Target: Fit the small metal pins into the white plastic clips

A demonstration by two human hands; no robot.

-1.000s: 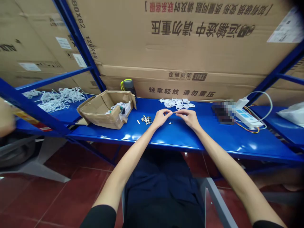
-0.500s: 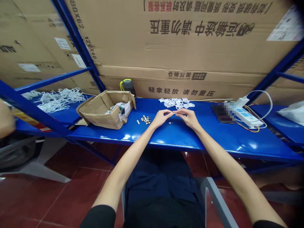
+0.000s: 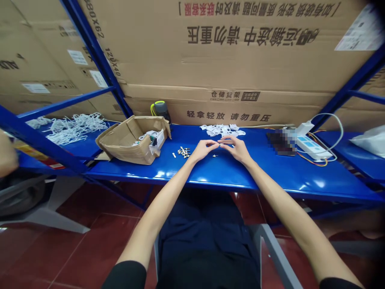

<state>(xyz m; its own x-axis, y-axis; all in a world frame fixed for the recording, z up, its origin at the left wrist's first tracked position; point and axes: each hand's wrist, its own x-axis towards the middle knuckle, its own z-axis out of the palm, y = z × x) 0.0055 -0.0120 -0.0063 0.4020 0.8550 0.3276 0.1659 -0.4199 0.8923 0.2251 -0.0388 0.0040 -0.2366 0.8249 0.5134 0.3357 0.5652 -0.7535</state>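
Note:
My left hand (image 3: 205, 150) and my right hand (image 3: 236, 148) meet fingertip to fingertip just above the blue shelf. Between them is a tiny pale piece, mostly hidden and too small to name. The left thumb and fingers pinch together. On the right, the thumb is at the piece and the index finger arches a little over it. Below the hands lies one small metal-tipped part (image 3: 214, 155). A small pile of similar brass-and-white parts (image 3: 183, 152) sits left of my left hand. Behind my hands are scattered white plastic pieces (image 3: 221, 130).
An open cardboard box (image 3: 124, 150) with small parts stands left, a dark cylinder with a yellow-green strap (image 3: 161, 110) behind it. White wire bundles (image 3: 75, 126) lie farther left. Rightward are a blurred dark object (image 3: 279, 142) and a white power strip (image 3: 314, 148) with cables. Another person's arm (image 3: 7, 154) shows at far left.
The right index finger has lifted and parted slightly from the thumb; a whitish bit now shows at the fingertips. The view has shifted slightly.

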